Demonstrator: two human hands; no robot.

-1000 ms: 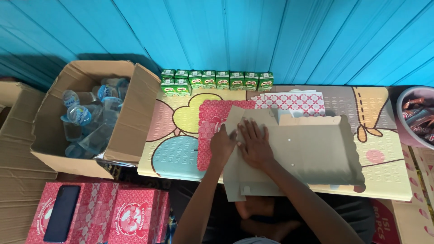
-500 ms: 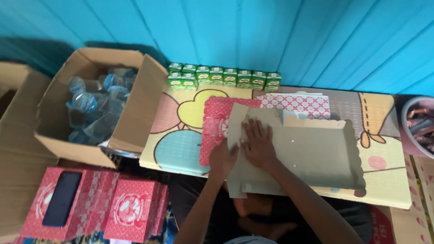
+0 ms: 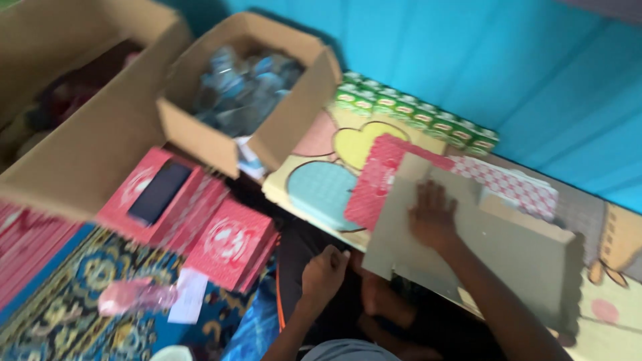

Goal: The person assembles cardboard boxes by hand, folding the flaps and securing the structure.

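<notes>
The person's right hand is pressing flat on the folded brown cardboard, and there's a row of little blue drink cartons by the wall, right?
Not quite. The head view shows the right hand flat on the folded brown cardboard, but the row of little drink cartons by the blue wall is green, not blue.
</notes>
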